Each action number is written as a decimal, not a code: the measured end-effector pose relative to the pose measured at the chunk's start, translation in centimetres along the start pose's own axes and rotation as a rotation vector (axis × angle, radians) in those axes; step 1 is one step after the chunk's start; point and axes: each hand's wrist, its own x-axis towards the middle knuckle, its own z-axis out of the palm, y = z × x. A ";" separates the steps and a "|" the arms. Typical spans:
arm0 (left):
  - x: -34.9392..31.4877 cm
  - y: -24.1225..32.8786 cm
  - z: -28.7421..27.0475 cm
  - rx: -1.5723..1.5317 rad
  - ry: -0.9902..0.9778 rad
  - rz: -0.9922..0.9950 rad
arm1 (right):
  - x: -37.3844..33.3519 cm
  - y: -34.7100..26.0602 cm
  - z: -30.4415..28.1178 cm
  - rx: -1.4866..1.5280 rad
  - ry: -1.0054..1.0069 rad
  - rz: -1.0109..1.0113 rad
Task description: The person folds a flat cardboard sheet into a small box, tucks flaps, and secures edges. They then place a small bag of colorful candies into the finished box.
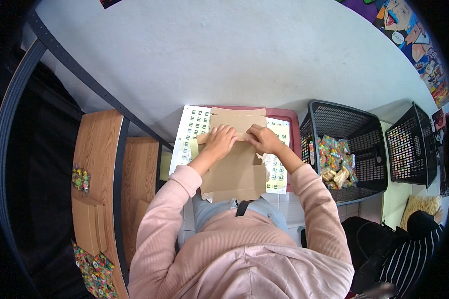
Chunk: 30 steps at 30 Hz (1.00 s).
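Note:
A brown cardboard box [234, 169], partly unfolded, lies in front of me, its near end at my waist. A flat flap [238, 119] extends on its far side. My left hand [220, 141] has its fingers bent over the folded edge at the box's far left. On the right end of that same edge, my right hand [263, 140] pinches the cardboard between thumb and fingers. Under the box are white sheets [187, 130] printed in green and yellow, resting on a dark red tabletop [294, 130].
To the right stands a black plastic crate [344, 119] holding colourful packets [336, 154]; another black crate [409, 144] is beyond it. Folded cardboard boxes [87, 224] and bagged sweets [95, 271] lie on a wooden shelf [97, 144] at left. Another person [409, 249] is at lower right.

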 end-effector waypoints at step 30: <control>0.5 -0.4 -0.1 -0.050 0.024 -0.142 | 1.6 -0.4 -0.3 -0.042 0.154 -0.009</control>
